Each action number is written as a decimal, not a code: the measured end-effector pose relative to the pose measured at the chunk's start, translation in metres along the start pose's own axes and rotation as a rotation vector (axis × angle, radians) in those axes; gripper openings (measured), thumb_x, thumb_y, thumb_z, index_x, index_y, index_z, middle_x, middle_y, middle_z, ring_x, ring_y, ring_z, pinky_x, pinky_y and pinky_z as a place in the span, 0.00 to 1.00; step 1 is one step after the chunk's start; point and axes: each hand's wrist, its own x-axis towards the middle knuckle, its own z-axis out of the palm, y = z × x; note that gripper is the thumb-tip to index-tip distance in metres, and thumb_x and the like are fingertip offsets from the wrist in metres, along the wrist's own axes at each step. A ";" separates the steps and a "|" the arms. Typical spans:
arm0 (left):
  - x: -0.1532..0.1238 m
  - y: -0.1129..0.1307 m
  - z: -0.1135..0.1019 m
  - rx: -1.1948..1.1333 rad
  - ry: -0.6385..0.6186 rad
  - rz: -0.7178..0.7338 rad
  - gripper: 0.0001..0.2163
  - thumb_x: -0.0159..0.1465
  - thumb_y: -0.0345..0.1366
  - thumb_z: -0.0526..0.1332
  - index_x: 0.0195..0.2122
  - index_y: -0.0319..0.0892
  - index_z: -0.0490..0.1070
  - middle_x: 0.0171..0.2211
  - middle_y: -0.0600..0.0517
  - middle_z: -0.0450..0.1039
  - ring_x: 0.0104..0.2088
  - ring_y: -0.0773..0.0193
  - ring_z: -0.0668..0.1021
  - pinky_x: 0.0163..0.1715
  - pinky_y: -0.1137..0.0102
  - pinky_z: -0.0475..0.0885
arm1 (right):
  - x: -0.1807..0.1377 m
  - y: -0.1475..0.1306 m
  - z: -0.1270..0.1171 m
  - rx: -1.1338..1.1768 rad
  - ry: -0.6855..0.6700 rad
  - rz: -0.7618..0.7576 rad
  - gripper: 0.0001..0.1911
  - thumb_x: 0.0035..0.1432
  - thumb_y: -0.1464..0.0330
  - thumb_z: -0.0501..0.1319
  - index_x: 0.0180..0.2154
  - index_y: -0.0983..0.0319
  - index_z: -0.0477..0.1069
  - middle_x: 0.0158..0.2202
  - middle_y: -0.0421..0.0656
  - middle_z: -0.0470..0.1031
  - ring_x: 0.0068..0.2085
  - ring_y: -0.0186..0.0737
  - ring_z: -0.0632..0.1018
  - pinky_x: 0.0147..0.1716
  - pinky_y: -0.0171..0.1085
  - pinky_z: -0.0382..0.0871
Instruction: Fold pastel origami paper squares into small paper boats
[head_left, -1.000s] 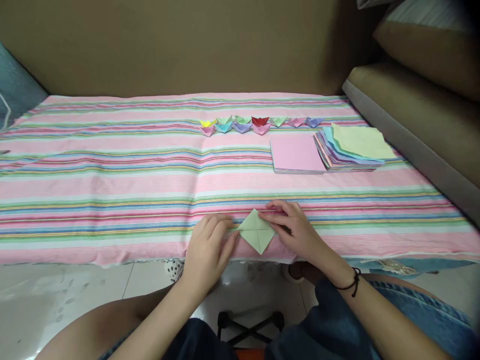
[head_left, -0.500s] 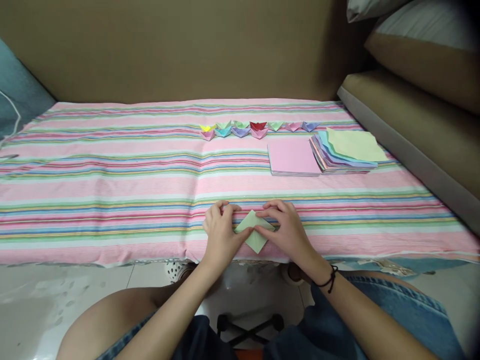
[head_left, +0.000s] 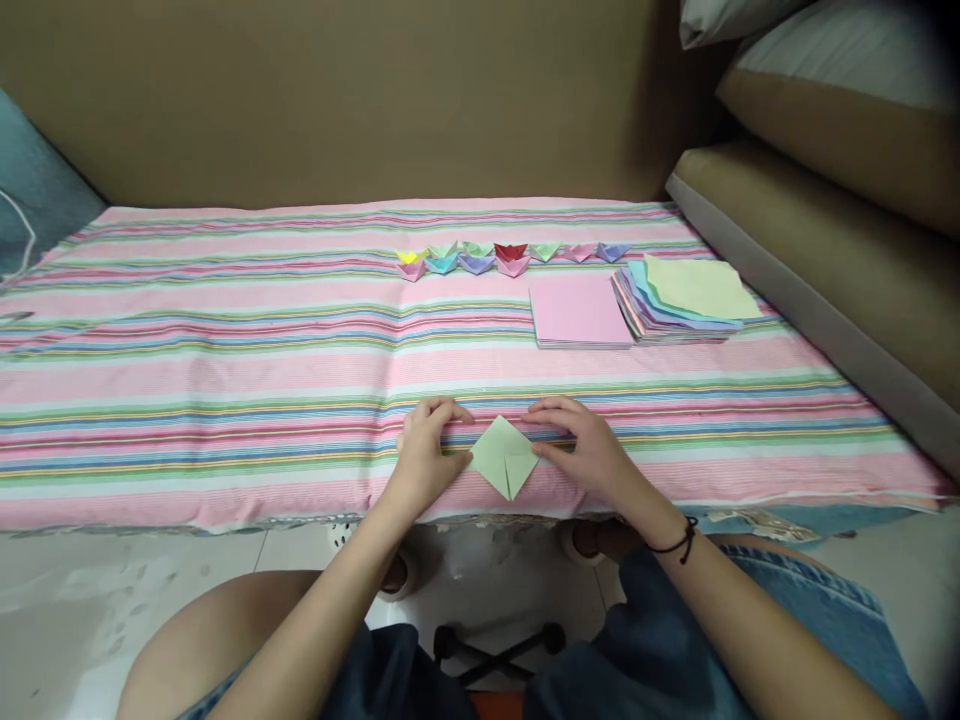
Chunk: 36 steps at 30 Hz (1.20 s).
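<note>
1. Hands have drawn apart: left hand and right hand now rest loosely curled, gripping nothing, beside the pale green folded paper diamond
2. Diamond lies flat on the striped tabletop, its fold pressed

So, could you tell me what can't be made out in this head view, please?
- Underside of the green folded paper: it lies flat on the striped cloth.
- Folds of the small paper boats: too small.
- Sheet count in the fanned paper stack: too small.
- Left hand and right hand: palms face down.
</note>
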 end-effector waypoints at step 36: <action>-0.018 0.032 0.004 -0.787 -0.055 0.191 0.14 0.64 0.39 0.56 0.50 0.44 0.64 0.40 0.47 0.72 0.40 0.61 0.75 0.39 0.67 0.70 | -0.008 -0.041 0.022 0.567 0.104 0.167 0.16 0.52 0.60 0.64 0.40 0.62 0.73 0.34 0.43 0.77 0.36 0.43 0.77 0.35 0.38 0.72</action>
